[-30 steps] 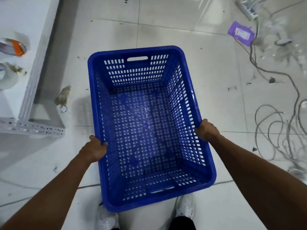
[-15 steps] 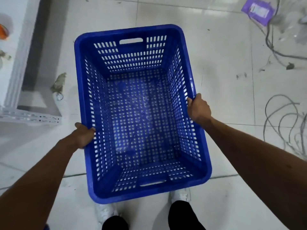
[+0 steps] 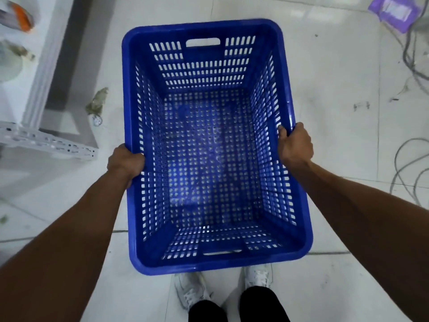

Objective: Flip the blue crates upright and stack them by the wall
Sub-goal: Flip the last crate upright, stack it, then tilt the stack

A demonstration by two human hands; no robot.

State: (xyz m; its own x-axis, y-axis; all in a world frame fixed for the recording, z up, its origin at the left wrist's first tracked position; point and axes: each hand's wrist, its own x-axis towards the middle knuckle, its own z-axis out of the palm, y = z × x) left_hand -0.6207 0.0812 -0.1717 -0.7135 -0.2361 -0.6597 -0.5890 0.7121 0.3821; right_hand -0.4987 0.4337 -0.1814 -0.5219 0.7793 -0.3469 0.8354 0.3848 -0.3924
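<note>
You are holding the blue crate [image 3: 209, 147] upright, its open top facing you, and nothing lies inside on its perforated floor. Your left hand [image 3: 125, 162] is clamped around the rim of the crate's left long side, and your right hand [image 3: 294, 145] is closed over the rim of its right long side, slightly farther from you than the left. The crate's far end, with its handle slot, points away from your body; its near end hangs just above your white shoes [image 3: 192, 291]. Whether the crate touches the tiled floor [image 3: 336, 135] cannot be told. Left of the crate stands a white metal shelf frame [image 3: 48, 142], with a scrap of crumpled debris [image 3: 97, 103] between the two. Right of the crate, grey cables [image 3: 408, 163] lie looped, and beyond its far right corner lies a purple packet [image 3: 392, 12].
</note>
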